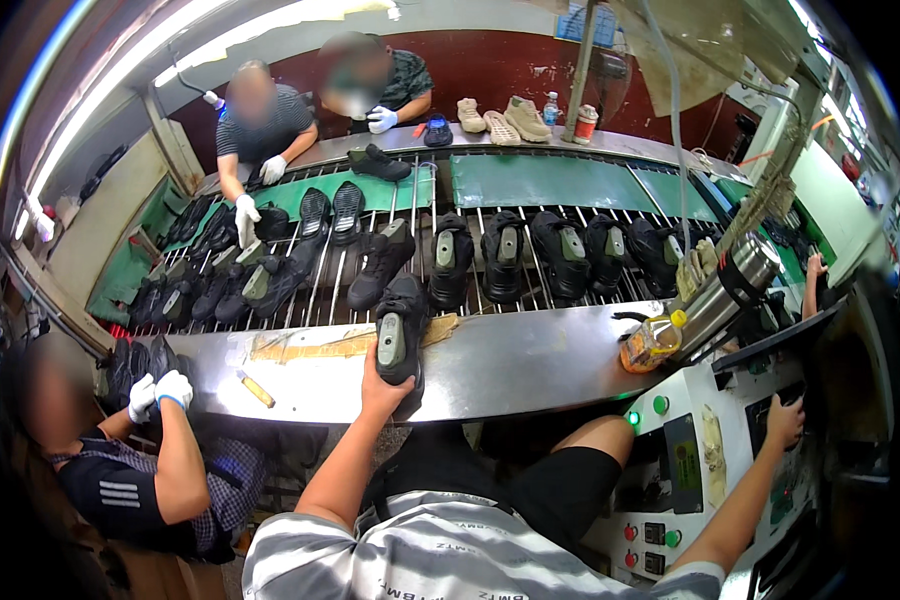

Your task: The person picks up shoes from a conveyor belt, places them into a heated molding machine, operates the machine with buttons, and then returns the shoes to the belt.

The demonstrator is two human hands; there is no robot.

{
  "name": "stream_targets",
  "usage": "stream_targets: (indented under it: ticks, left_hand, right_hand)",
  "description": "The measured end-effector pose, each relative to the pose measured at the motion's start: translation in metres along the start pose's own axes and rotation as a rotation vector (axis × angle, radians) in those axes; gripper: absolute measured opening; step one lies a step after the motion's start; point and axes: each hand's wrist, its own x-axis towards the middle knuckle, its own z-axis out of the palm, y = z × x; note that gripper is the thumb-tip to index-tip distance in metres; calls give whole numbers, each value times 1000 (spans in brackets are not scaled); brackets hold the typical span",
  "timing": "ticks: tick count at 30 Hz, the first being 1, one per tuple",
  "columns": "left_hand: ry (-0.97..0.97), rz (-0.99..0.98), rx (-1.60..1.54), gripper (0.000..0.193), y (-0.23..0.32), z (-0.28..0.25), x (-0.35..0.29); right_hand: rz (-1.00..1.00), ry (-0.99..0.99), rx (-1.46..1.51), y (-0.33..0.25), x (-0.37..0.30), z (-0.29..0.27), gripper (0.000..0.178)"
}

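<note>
In my left hand (378,388) is a black shoe (403,318) with a grey-green last inside it, its toe pointing away from me. The fingers wrap round the heel end, over the near edge of the metal bench (540,350). My right hand (786,422) is out to the far right at the white machine (714,395), its fingers curled at a dark part that I cannot make out. Beyond the bench, several black shoes with lasts in them, such as this one (452,262), stand on a rack of metal rods (345,265).
A yellow-handled tool (257,390) lies on the bench. A yellow-capped bottle (653,342) and a steel flask (730,290) stand at the right. A gloved co-worker (160,450) handles black shoes at the left. Two people (270,125) are across the rack, near beige shoes (520,120).
</note>
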Motion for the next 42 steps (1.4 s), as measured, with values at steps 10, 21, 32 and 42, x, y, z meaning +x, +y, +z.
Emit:
stream_targets:
  ticks: [10,21,32,42]
  left_hand:
    - [132,80,86,93,-10,3,-12]
    - [150,80,111,91,-12,-8,-14]
    - [123,120,165,94,-12,-20,-18]
    - [-545,157,-667,108,102,-58,-86]
  right_hand:
    - [397,-239,293,80,146,94,108]
    - [180,525,425,39,-93,10,104]
    - [-148,352,1360,-18,-216,20,46]
    - [-627,-1410,1818,-154,-409,-27,58]
